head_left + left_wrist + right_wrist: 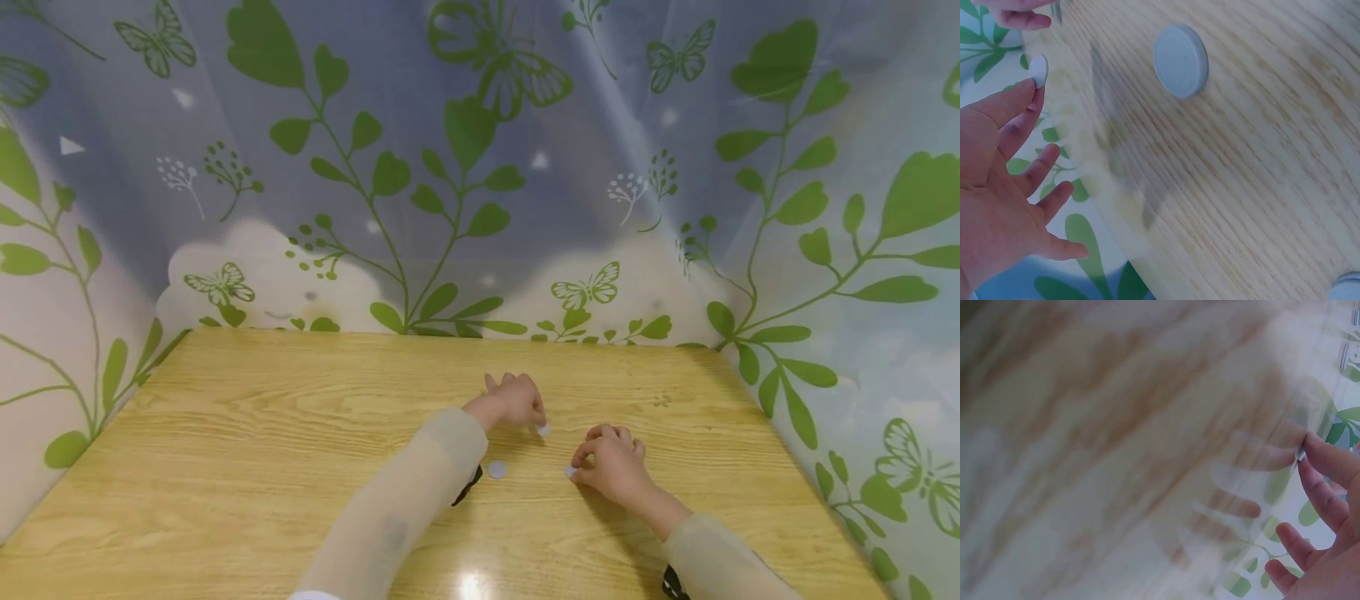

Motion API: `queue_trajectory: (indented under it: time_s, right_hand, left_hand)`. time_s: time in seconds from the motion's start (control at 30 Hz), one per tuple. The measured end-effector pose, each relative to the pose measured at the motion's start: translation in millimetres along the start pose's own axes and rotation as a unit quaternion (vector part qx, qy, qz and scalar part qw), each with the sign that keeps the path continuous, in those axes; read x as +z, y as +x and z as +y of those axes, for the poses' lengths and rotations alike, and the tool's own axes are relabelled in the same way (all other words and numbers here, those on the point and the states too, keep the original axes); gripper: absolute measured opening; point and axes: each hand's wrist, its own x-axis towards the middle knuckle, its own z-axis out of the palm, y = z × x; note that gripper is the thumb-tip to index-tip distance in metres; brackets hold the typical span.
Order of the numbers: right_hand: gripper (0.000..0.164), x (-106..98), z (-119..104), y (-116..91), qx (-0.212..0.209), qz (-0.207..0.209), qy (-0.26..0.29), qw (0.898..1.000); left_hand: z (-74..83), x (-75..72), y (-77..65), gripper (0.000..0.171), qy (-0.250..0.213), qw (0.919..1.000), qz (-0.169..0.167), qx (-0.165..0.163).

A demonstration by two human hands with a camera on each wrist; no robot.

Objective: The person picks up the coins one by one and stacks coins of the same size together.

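Note:
My left hand pinches a small white disc between thumb and index finger, above the wooden table; its other fingers are spread. To its right and nearer to me, my right hand holds another small pale disc in its thumb and fingertip. In the right wrist view only that disc's thin edge shows. A third pale round disc lies flat on the table between the hands, beside the left forearm. That disc looks thick and grey-white in the left wrist view.
The wood-grain table reaches back to a curtain printed with green leaves and butterflies, which also encloses both sides. Small faint marks lie at the right rear. A grey rounded thing is cut off at the left wrist view's corner.

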Motion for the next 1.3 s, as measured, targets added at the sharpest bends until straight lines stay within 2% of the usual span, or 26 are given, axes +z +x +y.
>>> queue_trajectory:
  time_s: [0.4,0.67,1.0,1.3]
  right_hand:
    - [0.008,3,-3,1,0.001,0.000,0.009,1.000]
    - [0.012,2,-2,-1,-0.006,0.001,-0.013,1.000]
    - [0.010,2,0,-2,-0.010,0.007,0.002,1.000]
    - [0.011,3,-3,0,-0.001,0.001,0.005,1.000]
  left_hand:
    - [13.0,10.2,-0.6,0.018,0.018,0.9997,-0.017,0.002]
    - [21.0,17.4,-4.8,0.018,0.020,0.9993,-0.029,0.010]
    - [24.1,21.6,-5.2,0.017,0.012,0.9994,-0.029,0.014]
    - [26.4,29.4,-7.1,0.013,0.035,0.9991,-0.023,0.003]
